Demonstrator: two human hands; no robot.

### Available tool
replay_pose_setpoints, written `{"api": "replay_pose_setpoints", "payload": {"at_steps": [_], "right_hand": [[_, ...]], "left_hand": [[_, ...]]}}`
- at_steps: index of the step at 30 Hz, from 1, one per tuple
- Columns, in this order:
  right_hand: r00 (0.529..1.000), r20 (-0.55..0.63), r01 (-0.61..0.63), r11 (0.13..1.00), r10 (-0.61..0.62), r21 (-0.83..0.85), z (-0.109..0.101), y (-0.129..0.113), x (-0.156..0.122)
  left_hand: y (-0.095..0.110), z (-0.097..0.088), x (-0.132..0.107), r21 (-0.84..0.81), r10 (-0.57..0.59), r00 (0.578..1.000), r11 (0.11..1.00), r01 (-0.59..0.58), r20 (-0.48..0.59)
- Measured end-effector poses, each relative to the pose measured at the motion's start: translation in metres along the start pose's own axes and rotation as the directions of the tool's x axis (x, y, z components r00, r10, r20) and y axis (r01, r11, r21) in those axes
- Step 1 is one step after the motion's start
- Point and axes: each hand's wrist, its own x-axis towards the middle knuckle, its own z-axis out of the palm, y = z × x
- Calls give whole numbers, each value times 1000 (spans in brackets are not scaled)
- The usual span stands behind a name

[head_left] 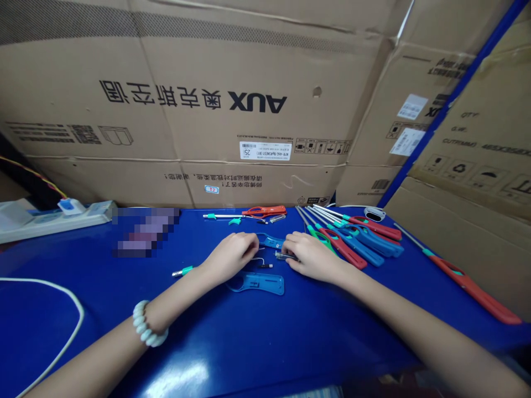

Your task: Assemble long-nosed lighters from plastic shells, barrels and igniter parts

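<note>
My left hand point(237, 250), a bracelet on its wrist, has its fingers curled together by the looped end of a blue lighter handle half point(271, 241). What those fingers pinch is hidden. My right hand point(309, 255) is closed around a small clear fuel tank point(284, 256) with a metal end, just below that handle half. A second blue handle half point(261, 283) lies flat nearer me, inside up. Between the hands rests a small black part with a white wire point(265, 266). A metal lighter tube with a green collar point(182, 272) shows left of my left wrist.
An opened red lighter point(265, 211) lies at the back beside a loose green trigger point(235, 221). Several long lighters point(352, 237) are piled at right, with one red lighter point(468, 284) apart. A power strip point(53, 221) stands left; cardboard point(186, 138) walls the back.
</note>
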Motion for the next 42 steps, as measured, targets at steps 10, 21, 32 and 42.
{"api": "replay_pose_setpoints", "payload": {"at_steps": [10, 21, 32, 42], "right_hand": [[994, -105, -24, 990, 39, 136, -5, -11, -2], [963, -140, -207, 965, 230, 159, -18, 15, -2], [963, -126, -224, 967, 239, 124, -16, 20, -3], [956, -138, -247, 964, 258, 94, -18, 22, -2]], "left_hand": [[-7, 1, -7, -383, -7, 1000, 924, -2, -23], [3, 14, 21, -45, 61, 997, 997, -63, -45], [19, 21, 56, 192, 144, 990, 971, -141, -1], [31, 16, 68, 269, 229, 968, 930, -249, 106]]}}
